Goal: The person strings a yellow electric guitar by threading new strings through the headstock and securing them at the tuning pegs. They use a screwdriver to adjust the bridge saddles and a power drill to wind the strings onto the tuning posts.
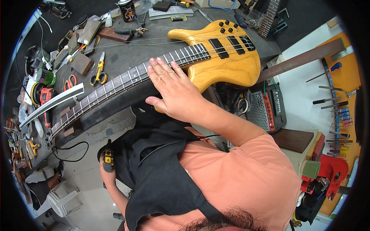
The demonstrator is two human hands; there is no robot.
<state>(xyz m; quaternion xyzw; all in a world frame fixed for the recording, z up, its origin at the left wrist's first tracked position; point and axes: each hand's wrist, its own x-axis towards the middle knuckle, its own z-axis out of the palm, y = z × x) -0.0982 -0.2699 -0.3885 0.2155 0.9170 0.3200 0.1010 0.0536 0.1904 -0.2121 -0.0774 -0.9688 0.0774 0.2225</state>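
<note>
A bass guitar with a honey-coloured wooden body (pixel 227 71) lies across the bench, its dark fretted neck (pixel 115 86) running toward the lower left. My right hand (pixel 169 86) is spread flat over the neck near the body, fingers extended, holding nothing. Some strings (pixel 154 39) are loose at the far end and arc out over the bench; others still run along the fretboard. Low by my left side, my left hand (pixel 105 168) is closed around a yellow and black cordless drill (pixel 108 158). The drill points away from me, apart from the guitar.
Yellow-handled pliers (pixel 100 71), orange-handled scissors (pixel 71 82), a metal bar (pixel 54 104) and a red sander (pixel 47 96) lie left of the neck. An amplifier (pixel 266 107) stands to the right, below a long brown beam (pixel 304 59). Another person's leg (pixel 40 190) shows by a white chair (pixel 59 202).
</note>
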